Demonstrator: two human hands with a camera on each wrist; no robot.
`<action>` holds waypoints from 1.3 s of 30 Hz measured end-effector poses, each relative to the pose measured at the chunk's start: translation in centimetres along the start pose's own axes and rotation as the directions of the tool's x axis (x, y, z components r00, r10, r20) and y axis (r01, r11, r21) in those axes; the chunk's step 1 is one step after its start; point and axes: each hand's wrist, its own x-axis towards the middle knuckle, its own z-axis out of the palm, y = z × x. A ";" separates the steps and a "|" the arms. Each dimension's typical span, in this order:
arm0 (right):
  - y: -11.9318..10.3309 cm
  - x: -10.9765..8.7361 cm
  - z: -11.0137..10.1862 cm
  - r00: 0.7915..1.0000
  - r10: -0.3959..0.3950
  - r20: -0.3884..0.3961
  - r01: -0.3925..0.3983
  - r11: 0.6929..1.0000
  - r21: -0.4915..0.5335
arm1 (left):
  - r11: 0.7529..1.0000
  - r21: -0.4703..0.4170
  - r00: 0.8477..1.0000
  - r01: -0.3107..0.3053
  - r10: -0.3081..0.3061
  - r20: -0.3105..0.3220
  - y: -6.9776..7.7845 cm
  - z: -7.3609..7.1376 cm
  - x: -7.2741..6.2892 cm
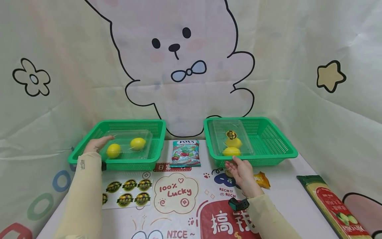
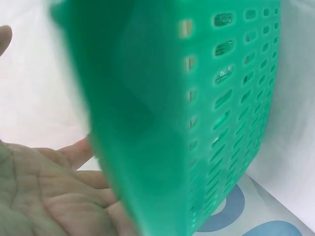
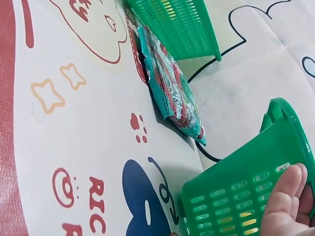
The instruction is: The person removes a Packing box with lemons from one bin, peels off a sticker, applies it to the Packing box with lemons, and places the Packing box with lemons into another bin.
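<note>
Two green baskets stand side by side at the back of the table. The left basket [image 1: 131,165] holds a clear plastic box [image 1: 126,136] with two lemons [image 1: 113,150] inside. My left hand [image 1: 98,143] reaches over its left rim with straight fingers that lie by the box. The left wrist view shows an open palm [image 2: 44,196] beside the basket wall [image 2: 197,123]. The right basket [image 1: 268,159] holds a clear lidded box with a round sticker [image 1: 231,134] and two lemons [image 1: 231,151]. My right hand [image 1: 240,169] is open at its front wall, and its fingertips [image 3: 285,201] touch the wall [image 3: 231,196].
A FOX'S candy bag [image 1: 185,153] lies between the baskets. A sheet of round stickers [image 1: 126,194] lies near the left forearm. An orange packet [image 1: 262,179] sits by my right hand. A long noodle packet [image 1: 334,205] lies at the right edge. A printed curtain closes the back and sides.
</note>
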 end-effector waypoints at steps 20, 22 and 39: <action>-0.2 -0.1 0.1 1.000 0.002 0.025 -0.002 1.000 0.017 | 0.999 0.042 1.000 0.015 -0.015 -0.004 0.1 0.1 0.2; -0.3 -0.1 0.1 1.000 0.002 0.025 -0.002 1.000 0.013 | 1.000 -0.024 1.000 0.005 -0.005 0.016 0.0 -0.1 0.3; -0.1 0.0 -0.4 0.999 0.003 0.040 -0.005 0.999 0.035 | 0.900 -0.426 0.991 0.090 -0.122 -0.048 -0.6 -0.3 0.3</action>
